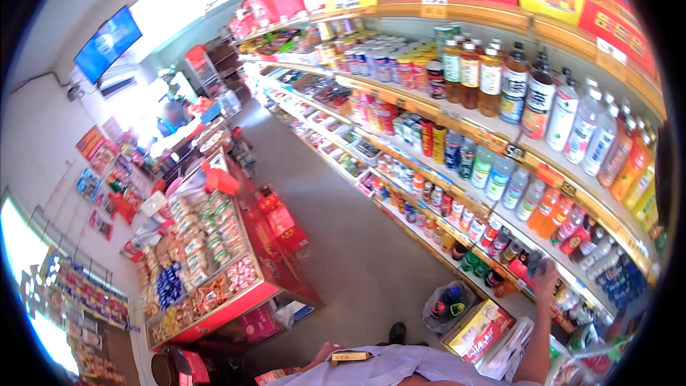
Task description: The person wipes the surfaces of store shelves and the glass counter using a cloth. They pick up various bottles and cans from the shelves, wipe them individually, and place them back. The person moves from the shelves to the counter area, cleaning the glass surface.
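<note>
My right hand (545, 277) reaches to the lower drinks shelf at the right, with a dark grey, cloth-like item (537, 267) at its fingers; blur hides how it is held. Beside it are small bottles and a pink-red item (519, 268). My left hand (328, 351) is low at the centre, by the front of my light shirt (375, 367), its fingers mostly hidden. A small yellow box (350, 356) shows at the shirt's front.
Shelves of bottled drinks (490, 80) run along the right. Below stand a plastic bag with bottles (449, 308) and a cardboard carton (479, 332). A red-sided snack display (214, 321) is at left, with red boxes (281, 220) on the floor. A person (172, 118) is at the far end.
</note>
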Action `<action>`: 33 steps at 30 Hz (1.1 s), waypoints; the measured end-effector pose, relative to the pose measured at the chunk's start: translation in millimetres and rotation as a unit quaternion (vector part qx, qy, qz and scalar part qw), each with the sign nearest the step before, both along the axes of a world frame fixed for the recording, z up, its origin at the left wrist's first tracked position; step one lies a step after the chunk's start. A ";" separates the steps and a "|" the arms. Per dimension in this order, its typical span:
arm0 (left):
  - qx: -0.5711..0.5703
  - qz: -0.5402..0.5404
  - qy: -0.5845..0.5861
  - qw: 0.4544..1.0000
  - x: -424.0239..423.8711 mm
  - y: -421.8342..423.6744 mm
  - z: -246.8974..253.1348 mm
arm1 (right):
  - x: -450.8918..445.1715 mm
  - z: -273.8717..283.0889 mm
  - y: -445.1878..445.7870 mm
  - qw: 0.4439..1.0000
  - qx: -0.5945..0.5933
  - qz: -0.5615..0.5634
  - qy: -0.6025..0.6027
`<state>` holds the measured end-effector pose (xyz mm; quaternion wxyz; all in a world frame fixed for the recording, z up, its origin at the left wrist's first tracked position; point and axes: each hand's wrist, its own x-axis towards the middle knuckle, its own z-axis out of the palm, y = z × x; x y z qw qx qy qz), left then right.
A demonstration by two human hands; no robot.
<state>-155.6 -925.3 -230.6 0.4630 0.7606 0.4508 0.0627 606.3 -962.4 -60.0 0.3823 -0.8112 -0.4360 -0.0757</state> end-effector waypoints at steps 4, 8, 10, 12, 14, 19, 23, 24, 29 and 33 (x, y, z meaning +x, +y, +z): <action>-0.129 0.008 -0.196 0.972 35.1 27.2 4.3 | -89.5 -70.5 -97.2 0.983 -0.073 0.028 0.164; 0.104 -0.144 0.104 0.979 75.0 42.5 7.7 | -168.4 -108.0 -134.6 0.901 -0.118 0.009 0.417; 0.144 -0.160 0.154 0.964 93.8 44.0 11.0 | -190.7 -109.6 -141.0 0.862 -0.090 0.027 0.498; -0.028 -0.014 0.068 0.997 105.4 48.3 10.7 | -202.4 -98.2 -135.5 0.812 -0.049 0.025 0.581; -0.123 0.066 0.099 0.985 126.4 47.4 25.2 | -203.6 -93.2 -125.1 0.759 0.007 0.016 0.651; -0.044 -0.045 0.153 0.986 125.5 52.6 21.0 | -188.1 -79.3 -87.3 0.775 -0.012 0.076 0.628; 0.168 -0.269 0.274 0.908 115.6 68.1 11.4 | -199.0 -21.2 -67.0 0.736 0.011 0.081 0.672; 0.118 -0.236 0.241 0.934 114.9 75.6 9.3 | -200.1 -23.5 -67.7 0.728 0.028 0.080 0.681; -0.084 -0.080 0.128 0.985 109.8 113.1 -5.7 | -228.7 -25.6 -64.5 0.634 0.158 0.087 0.752; -0.157 -0.070 0.104 0.980 124.4 152.9 -15.2 | -266.0 -4.3 -63.5 0.575 0.209 0.052 0.789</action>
